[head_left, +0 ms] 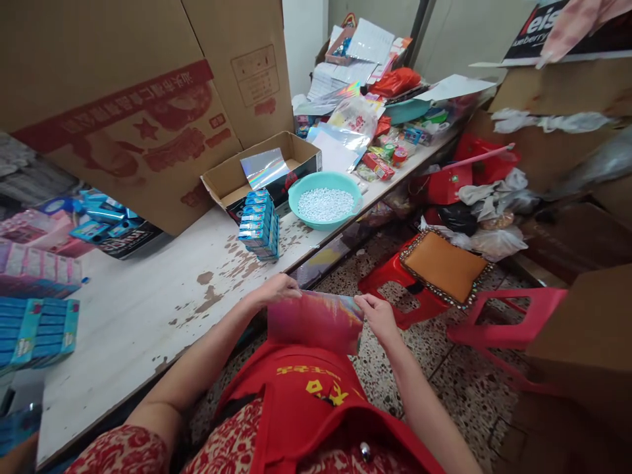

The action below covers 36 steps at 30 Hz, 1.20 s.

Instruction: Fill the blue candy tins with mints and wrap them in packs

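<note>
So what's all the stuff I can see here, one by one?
shiny sheet: one, pink-red iridescent, held over the lap
bowl: one, teal, full of white pellets, on the table
blue packs: one stack, beside the bowl
open carton: one, brown, behind the stack
table: one, white, chipped paint
stool: one, red, tan cushion
left hand: gripping the sheet's left corner
right hand: gripping its right corner

apron (pixel 306 401): red, worn over the front, yellow characters printed on it | small round stud seen at chest | sleeves (pixel 123 454): short, red with pale floral pattern | forearms bare
</note>
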### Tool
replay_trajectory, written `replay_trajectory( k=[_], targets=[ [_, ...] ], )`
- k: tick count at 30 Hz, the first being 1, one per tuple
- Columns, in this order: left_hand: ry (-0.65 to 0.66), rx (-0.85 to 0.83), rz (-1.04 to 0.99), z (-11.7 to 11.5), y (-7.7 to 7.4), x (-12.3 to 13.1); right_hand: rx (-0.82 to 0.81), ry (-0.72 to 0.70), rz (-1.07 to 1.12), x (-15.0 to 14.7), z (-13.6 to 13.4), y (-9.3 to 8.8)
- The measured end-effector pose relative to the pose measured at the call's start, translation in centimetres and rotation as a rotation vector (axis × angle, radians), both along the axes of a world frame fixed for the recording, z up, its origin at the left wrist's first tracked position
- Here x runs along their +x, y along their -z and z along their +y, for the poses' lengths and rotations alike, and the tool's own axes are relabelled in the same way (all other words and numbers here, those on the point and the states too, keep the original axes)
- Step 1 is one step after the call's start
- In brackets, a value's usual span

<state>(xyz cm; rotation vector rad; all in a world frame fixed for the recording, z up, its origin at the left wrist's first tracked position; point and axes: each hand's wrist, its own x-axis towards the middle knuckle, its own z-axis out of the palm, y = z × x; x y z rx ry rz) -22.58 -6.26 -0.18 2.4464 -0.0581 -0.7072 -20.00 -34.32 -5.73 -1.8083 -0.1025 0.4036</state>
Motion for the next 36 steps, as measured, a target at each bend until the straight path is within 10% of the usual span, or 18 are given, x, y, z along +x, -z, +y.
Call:
replay_trajectory(
  k=[16, 25, 31, 36],
  targets=[
    [-0.568, -0.409, -0.019, 10.1, 2.1, -2.7, 0.064, -0.085, 0.088, 2.9, 6.8, 0.5],
    [-0.985, -0.362, -0.505, 15.2, -2.6, -6.6, 0.191, -0.128, -0.034, 5.7, 17.2, -3.8],
    [-1.334, -0.555, -0.838, 21.3, -5.5, -1.1, 0.350, -0.010, -0.062, 10.6, 23.6, -7.2],
    [-1.599, -0.601, -0.842, 27.4, -4.7, 5.3, 0.284, 0.066, -0.059, 14.3, 24.1, -6.5]
  ],
)
